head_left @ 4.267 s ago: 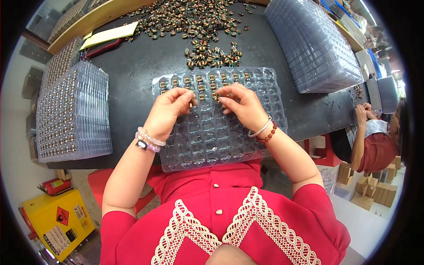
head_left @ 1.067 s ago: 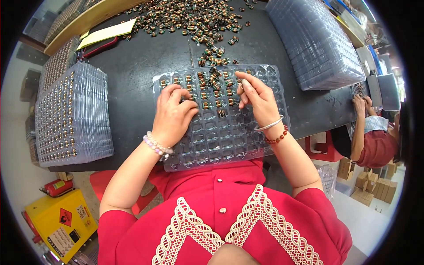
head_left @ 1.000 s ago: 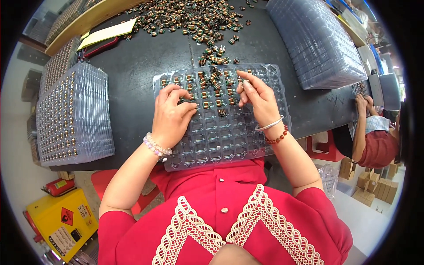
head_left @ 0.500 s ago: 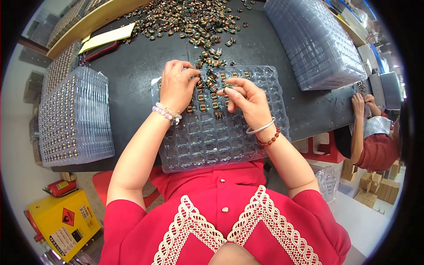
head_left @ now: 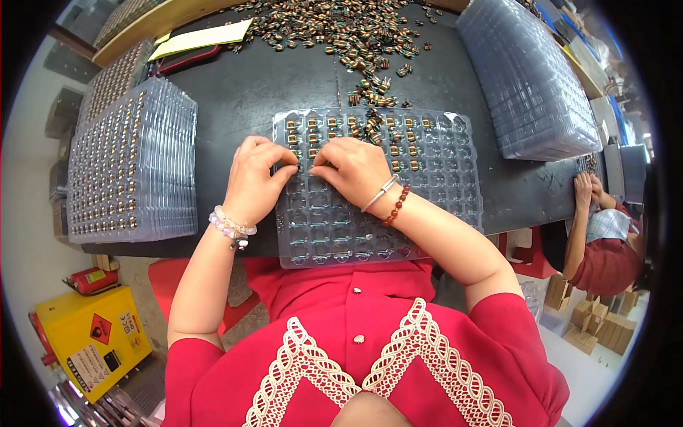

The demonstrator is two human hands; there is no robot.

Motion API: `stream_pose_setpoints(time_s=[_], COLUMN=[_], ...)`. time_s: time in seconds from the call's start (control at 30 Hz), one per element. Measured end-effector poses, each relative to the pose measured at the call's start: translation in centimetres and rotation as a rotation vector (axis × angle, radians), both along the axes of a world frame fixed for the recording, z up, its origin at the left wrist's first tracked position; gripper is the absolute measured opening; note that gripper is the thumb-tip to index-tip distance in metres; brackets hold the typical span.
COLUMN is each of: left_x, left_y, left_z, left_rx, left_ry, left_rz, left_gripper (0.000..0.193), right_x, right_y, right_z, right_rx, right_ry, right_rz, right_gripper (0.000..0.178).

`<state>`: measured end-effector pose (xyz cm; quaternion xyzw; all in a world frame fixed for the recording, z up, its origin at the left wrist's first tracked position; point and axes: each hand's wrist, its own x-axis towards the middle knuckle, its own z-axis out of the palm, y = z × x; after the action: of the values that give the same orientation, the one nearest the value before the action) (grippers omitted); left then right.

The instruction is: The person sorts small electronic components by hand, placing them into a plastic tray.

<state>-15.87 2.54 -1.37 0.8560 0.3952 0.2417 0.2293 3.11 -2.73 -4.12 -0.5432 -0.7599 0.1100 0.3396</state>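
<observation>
Over the clear tray (head_left: 341, 231), left hand (head_left: 255, 174) and right hand (head_left: 352, 167) nearly pinch shut above its left side; whether either grips anything, I can't tell! Copper-wound coils (head_left: 395, 151) sit in its far pockets.

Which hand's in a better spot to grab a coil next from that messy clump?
Probably the right hand: it's close to the loose clump, while the left hand is farther off, near the tray's left edge.

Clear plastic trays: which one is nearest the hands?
The partly filled tray beneath the right hand; the stacked trays stand farther off, at either side.
</observation>
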Motion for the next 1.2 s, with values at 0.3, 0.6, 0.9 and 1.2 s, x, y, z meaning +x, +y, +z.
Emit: stream_pose_setpoints(time_s=[0.3, 0.6, 0.9, 1.2], left_x=[1.6, 8.9, 5.8, 3.4], left_y=[0.7, 1.7, 2.0, -1.8], left_z=[0.4, -2.1, 0.5, -0.3], left_rx=[0.441, 0.254, 0.007, -0.121], left_ry=[0.200, -0.036, -0.180, -0.128], left_rz=[-0.140, -0.129, -0.131, -0.087], left_gripper=[0.011, 0.024, 0.022, 0.011], right_x=[0.3, 5.7, 7.6, 7.5], right_y=[-0.2, -1.5, 0.8, 0.1], right_z=[0.4, 0.8, 1.1, 1.8], right_rx=[0.078, 0.177, 0.294, 0.017], right_ry=[-0.403, -0.286, -0.333, -0.051], right_rz=[0.004, -0.215, 0.021, -0.092], right_gripper=[0.019, 0.030, 0.015, 0.020])
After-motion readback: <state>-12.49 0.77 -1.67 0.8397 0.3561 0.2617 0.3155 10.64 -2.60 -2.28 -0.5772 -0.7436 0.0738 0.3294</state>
